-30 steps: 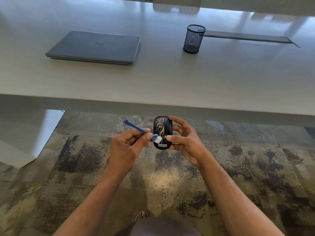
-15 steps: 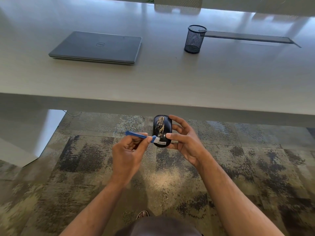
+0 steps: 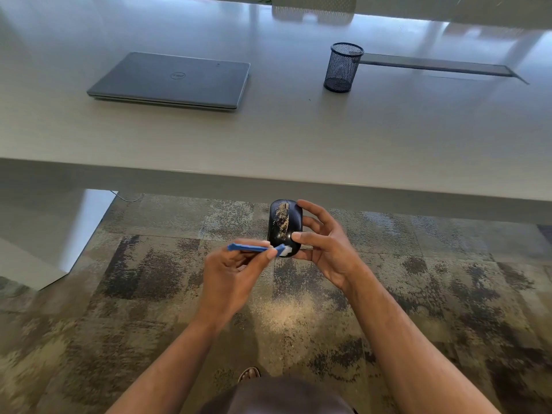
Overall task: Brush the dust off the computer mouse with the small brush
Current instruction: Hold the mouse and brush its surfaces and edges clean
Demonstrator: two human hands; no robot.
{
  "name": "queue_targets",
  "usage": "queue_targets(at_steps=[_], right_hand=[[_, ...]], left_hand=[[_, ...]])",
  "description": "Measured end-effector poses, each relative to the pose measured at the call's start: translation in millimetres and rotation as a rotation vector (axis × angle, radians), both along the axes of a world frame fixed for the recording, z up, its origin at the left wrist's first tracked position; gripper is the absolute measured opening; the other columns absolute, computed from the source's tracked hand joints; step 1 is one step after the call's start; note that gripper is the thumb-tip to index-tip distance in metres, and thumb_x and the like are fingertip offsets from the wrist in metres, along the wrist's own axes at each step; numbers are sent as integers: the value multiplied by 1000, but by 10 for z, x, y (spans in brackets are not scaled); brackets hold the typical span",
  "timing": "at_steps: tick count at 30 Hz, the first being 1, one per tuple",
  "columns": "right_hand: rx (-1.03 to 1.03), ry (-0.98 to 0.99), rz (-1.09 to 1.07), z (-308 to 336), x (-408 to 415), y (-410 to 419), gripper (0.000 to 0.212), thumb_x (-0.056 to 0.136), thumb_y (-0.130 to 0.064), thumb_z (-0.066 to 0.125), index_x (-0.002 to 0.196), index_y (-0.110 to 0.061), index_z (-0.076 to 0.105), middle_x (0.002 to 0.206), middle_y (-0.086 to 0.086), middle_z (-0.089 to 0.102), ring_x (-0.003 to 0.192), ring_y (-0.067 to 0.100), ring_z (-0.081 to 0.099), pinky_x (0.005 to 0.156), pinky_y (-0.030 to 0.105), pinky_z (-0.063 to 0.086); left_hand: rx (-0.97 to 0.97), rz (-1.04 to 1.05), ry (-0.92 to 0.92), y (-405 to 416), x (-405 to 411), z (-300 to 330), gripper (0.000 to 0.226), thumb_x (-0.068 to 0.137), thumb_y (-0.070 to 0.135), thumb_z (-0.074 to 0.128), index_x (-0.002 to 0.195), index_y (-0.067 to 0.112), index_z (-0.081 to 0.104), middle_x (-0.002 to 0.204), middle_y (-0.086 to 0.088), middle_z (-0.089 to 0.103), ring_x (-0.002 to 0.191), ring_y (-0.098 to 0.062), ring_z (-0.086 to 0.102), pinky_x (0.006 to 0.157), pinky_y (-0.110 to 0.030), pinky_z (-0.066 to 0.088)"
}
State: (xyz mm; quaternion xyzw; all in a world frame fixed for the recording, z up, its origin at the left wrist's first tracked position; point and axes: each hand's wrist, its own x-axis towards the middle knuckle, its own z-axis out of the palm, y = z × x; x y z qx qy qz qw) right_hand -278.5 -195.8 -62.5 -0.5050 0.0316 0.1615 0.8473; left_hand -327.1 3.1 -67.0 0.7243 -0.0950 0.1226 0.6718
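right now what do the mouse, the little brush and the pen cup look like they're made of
Mouse: glossy black plastic, by its highlights, streaked with tan dust. Small brush: matte blue handle, probably plastic, with white bristles, likely synthetic. Pen cup: dark wire mesh, apparently metal; you can see through it.

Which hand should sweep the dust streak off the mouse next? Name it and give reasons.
Left. The left hand already pinches the blue brush, bristles at the mouse's near end. The right hand grips the mouse, dust streak facing up.
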Motion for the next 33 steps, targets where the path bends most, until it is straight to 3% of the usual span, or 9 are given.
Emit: queue_targets(at_steps=[4, 10, 15, 20, 24, 30, 33], right_hand=[[10, -1, 6, -4, -17, 4, 65, 74, 6, 75, 132, -18, 61, 128, 17, 65, 99, 34, 73, 68, 41, 62], [-1, 12, -14, -11, -19, -51, 66, 72, 6, 76, 132, -19, 61, 132, 18, 63, 106, 36, 71, 70, 43, 62], [-7, 12, -12, -9, -18, -44, 65, 72, 5, 76, 130, -20, 62, 132, 18, 62, 106, 34, 71, 71, 42, 62], [-16, -4, -8, 0, -24, -6, 64, 72, 3, 76, 130, -21, 62, 128, 17, 63, 95, 29, 74, 62, 33, 61], [-24, -10, -11, 1, -22, -8, 64, 73, 2, 76, 131, -22, 62, 128, 16, 64, 94, 28, 73, 61, 32, 61], [17, 7, -29, -18, -8, -59, 66, 72, 7, 75, 131, -17, 61, 130, 17, 64, 108, 39, 70, 70, 47, 63], [3, 13, -29, -24, -14, -69, 64, 71, 6, 76, 129, -20, 63, 127, 14, 66, 107, 35, 71, 69, 44, 62]], left_hand=[[71, -2, -1, -11, 1, -2, 17, 82, 49, 75, 98, 43, 71, 91, 13, 75, 82, -11, 74, 71, -25, 60], [-32, 116, 71, 118, 63, 34, 16, 76, 46, 74, 92, 49, 72, 86, 11, 76, 78, -12, 74, 69, -21, 59], [-66, 114, 88, 94, 48, 84, 20, 75, 47, 76, 93, 38, 75, 85, 8, 77, 77, -14, 75, 69, -20, 58], [116, -43, 9, -69, -42, 109, 20, 81, 41, 75, 99, 33, 72, 90, 11, 75, 78, -10, 73, 70, -22, 59], [170, -28, -4, -134, -52, 90, 19, 80, 36, 75, 95, 24, 74, 87, 11, 74, 79, -7, 72, 69, -20, 57], [216, 88, -39, 15, 31, 55, 16, 80, 39, 72, 95, 35, 68, 83, 11, 73, 74, -3, 72, 66, -16, 57], [147, 146, 22, 98, 88, 38, 15, 78, 41, 71, 93, 41, 66, 78, 11, 73, 73, -5, 72, 65, -18, 58]])
